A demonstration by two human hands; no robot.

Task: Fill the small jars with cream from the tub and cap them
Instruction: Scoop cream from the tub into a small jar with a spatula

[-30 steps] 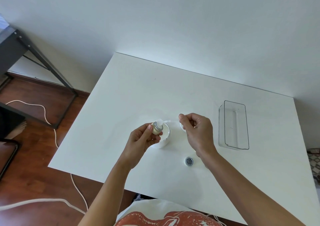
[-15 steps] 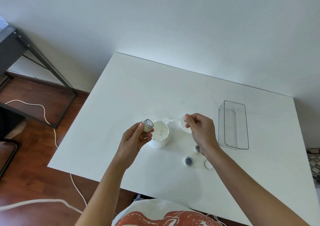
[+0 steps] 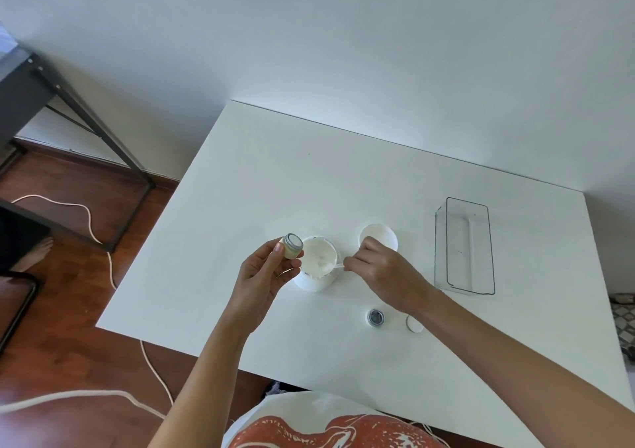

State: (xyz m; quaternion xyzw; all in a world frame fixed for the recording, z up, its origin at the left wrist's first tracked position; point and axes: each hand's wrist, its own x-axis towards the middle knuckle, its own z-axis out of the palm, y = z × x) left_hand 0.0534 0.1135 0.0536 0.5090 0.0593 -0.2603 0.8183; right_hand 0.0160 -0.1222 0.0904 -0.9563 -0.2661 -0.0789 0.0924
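The tub (image 3: 318,263) sits open at the middle of the worktop (image 3: 275,179), full of white cream. The right hand (image 3: 381,272) pinches a thin spatula (image 3: 335,266), tip in the cream. The left hand (image 3: 266,269) holds a small jar (image 3: 292,246) by the tub's rim — grip closed round it, mouth tilted up. Best to take a modest scoop and keep the jar close. A second jar (image 3: 375,317) stands uncapped nearby, a white cap (image 3: 414,325) beside it, the tub's lid (image 3: 378,236) behind — the clear bin (image 3: 464,246) holds nothing.
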